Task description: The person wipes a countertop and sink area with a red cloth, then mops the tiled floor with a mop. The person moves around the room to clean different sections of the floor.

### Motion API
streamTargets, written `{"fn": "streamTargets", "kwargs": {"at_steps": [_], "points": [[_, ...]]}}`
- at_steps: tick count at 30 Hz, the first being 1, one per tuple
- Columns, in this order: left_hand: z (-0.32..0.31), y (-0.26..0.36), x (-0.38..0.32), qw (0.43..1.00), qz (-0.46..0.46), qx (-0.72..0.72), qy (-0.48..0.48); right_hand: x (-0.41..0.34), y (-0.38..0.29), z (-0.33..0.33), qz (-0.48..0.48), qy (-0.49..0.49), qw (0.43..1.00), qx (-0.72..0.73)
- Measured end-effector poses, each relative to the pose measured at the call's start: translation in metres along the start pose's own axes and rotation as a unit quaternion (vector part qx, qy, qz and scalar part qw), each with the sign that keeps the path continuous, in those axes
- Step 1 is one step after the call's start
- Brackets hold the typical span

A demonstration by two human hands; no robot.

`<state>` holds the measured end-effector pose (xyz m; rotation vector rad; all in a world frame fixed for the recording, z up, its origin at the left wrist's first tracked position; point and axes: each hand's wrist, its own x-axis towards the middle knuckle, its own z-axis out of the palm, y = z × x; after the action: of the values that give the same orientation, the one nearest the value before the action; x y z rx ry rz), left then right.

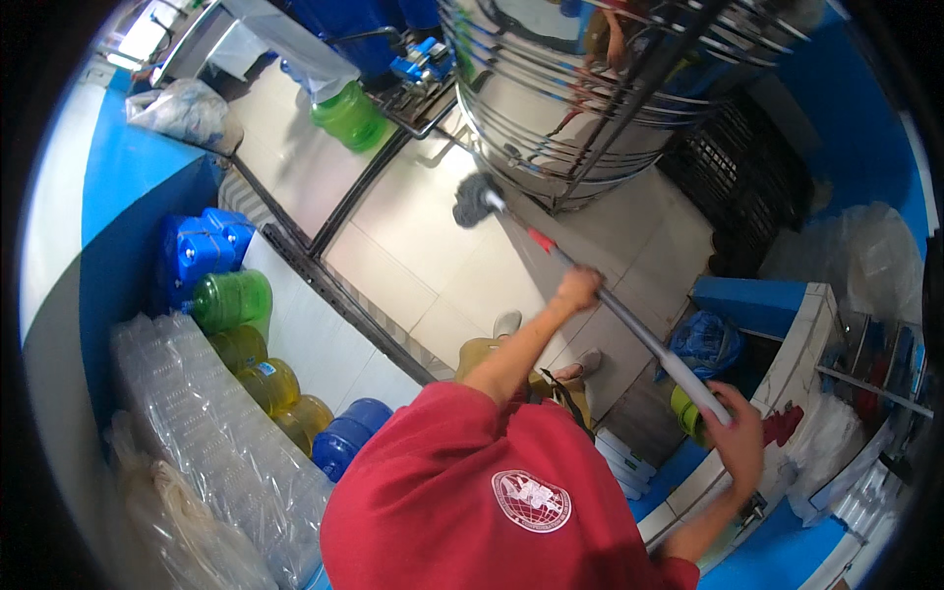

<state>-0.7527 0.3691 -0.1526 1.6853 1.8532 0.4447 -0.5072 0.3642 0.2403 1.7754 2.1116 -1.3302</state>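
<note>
A mop with a dark grey head [472, 200] reaches across the pale tiled floor [413, 243]. Its head lies close to the base of a shiny steel tank [546, 140]. My left hand [579, 287] is wrapped around the grey mop pole [633, 321], above a red section. Farther up, my right hand [737, 431] holds the thick light-grey end of the handle, with the fingers curled about it. The pole runs slantwise in front of my body. Below my left forearm, my feet [509, 323] are partly visible on the tiles.
Green, yellow and blue water jugs [232, 301] line the left side, beside plastic-wrapped stock [214, 442]. A green jug [350, 118] stands near a blue pump [424, 63]. A dark raised edging [354, 310] crosses the floor. Black crates [737, 162] and a tiled ledge [796, 346] bound the right.
</note>
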Motion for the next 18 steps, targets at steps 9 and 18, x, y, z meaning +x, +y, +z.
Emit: {"fn": "streamTargets", "kwargs": {"at_steps": [9,18], "points": [[-0.161,-0.170,-0.084,0.974,-0.184,0.124,0.038,0.133,-0.114,0.237,-0.286,-0.013,0.925,-0.248],[-0.091,-0.126,-0.141,0.971,-0.210,-0.030,0.112,0.116,-0.060,0.260,-0.265,-0.065,0.894,-0.357]]}}
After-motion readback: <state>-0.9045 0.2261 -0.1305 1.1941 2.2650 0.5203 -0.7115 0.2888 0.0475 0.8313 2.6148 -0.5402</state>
